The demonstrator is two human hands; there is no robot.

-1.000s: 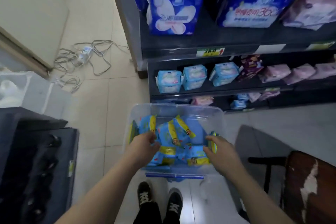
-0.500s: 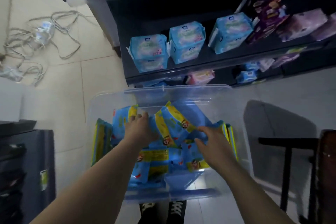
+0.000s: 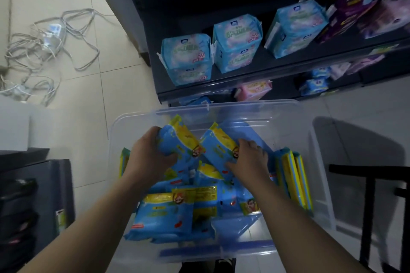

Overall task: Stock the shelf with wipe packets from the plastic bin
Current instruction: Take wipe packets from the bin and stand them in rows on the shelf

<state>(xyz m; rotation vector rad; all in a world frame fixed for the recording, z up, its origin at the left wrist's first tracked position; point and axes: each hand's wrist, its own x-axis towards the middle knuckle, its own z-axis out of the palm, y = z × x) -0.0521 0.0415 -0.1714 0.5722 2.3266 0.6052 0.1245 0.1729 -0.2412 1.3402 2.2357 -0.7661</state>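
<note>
A clear plastic bin (image 3: pixel 322 201) on the floor holds several blue and yellow wipe packets (image 3: pixel 164 213). My left hand (image 3: pixel 148 157) grips one packet (image 3: pixel 182 142) tilted up above the pile. My right hand (image 3: pixel 248 162) grips a second packet (image 3: pixel 218 146) beside it. More packets (image 3: pixel 295 175) stand on edge along the bin's right wall. The dark shelf (image 3: pixel 244 77) stands just beyond the bin, with light blue packs (image 3: pixel 188 57) on its middle level.
A tangle of grey cables (image 3: pixel 46 46) lies on the tiled floor at the left. A dark cabinet (image 3: pixel 35 201) stands at the near left. A dark stool frame (image 3: pixel 372 184) is at the right. Purple and pink packs (image 3: pixel 359 11) fill the shelf's right side.
The view has closed in on the bin. Both hands have taken hold of a packet each and lifted them off the pile.
</note>
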